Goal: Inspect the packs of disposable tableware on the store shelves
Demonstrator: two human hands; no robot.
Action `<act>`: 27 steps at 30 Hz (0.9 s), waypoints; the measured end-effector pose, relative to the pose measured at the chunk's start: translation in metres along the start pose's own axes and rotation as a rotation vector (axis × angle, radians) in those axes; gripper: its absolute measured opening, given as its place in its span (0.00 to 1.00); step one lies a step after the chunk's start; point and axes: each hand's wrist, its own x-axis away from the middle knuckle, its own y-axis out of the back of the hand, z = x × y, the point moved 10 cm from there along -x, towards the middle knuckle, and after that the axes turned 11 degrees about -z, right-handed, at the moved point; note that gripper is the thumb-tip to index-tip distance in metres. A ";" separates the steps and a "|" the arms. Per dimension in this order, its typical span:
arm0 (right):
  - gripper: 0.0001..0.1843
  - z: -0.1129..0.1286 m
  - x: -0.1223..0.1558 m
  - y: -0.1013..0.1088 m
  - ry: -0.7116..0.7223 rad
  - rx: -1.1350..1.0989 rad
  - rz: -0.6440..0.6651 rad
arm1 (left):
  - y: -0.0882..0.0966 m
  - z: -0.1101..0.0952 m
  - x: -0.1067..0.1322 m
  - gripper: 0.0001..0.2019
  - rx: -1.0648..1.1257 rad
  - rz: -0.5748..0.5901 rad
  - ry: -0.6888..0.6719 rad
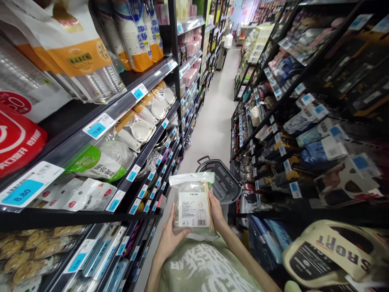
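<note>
Shop aisle seen from the head camera, looking down between two rows of black metal shelving (146,152). A flat clear plastic packet with a white printed label and barcode (192,205) is held upright in front of the chest, above the light green printed shirt (206,265). The left hand (170,239) supports the packet's lower left edge, its fingers clasped around it; the right hand (216,211) grips the right edge, fingers closed on the plastic. A black perforated plastic shopping basket (223,182) stands just beyond the packet on the pale tiled floor (212,117). A cream canvas tote bag with dark lettering (328,255) hangs at lower right. Risk, as judged: the smooth film could slip through a light edge grip and drop beside the basket.
</note>
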 end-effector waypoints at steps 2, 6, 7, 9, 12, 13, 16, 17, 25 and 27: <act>0.27 0.000 0.000 0.000 0.001 0.007 -0.002 | 0.000 -0.001 -0.001 0.51 0.004 0.002 -0.013; 0.27 0.000 0.000 -0.002 0.007 0.025 -0.003 | 0.002 0.002 -0.002 0.52 -0.002 0.005 -0.018; 0.27 0.000 0.000 -0.002 0.009 0.025 -0.007 | 0.002 0.003 -0.002 0.52 0.000 0.005 -0.017; 0.28 0.000 0.000 -0.005 0.008 0.020 -0.012 | 0.003 0.005 -0.002 0.52 0.006 0.004 -0.016; 0.28 0.001 0.001 -0.010 0.005 0.021 -0.010 | 0.006 0.007 -0.002 0.51 0.009 -0.010 -0.016; 0.28 0.001 0.001 -0.011 0.005 0.028 -0.007 | 0.007 0.008 -0.002 0.51 0.007 -0.014 -0.013; 0.29 0.001 0.002 -0.014 0.006 0.057 -0.009 | 0.009 0.012 -0.002 0.51 0.000 -0.012 -0.001; 0.29 0.001 0.002 -0.015 0.005 0.066 -0.010 | 0.009 0.014 -0.002 0.52 -0.003 -0.012 0.004; 0.31 -0.007 -0.002 -0.011 -0.006 0.139 -0.040 | 0.012 0.016 -0.004 0.51 0.048 -0.019 -0.002; 0.30 -0.008 -0.003 -0.013 -0.005 0.151 -0.013 | 0.011 0.018 -0.004 0.51 0.079 -0.012 0.000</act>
